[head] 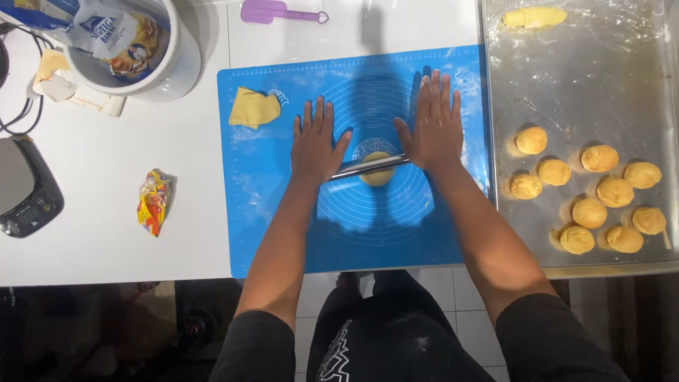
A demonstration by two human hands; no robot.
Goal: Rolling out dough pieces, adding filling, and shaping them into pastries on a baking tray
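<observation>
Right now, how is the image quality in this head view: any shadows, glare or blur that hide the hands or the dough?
Head view: sharp overall, no motion blur. A dark shadow lies over the blue mat around the left hand and right hand, but the dough and rolling pin stay readable. The metal tray shows dull reflections, no harsh glare. Floor below the table is dark.

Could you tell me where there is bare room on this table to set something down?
Free: the white table between the crumpled wrapper and the blue mat, and the mat's near edge. The tray's upper half is bare beside one dough lump. Crowded: the tray's lower right with dough balls, and the mat's middle under both hands.
</observation>
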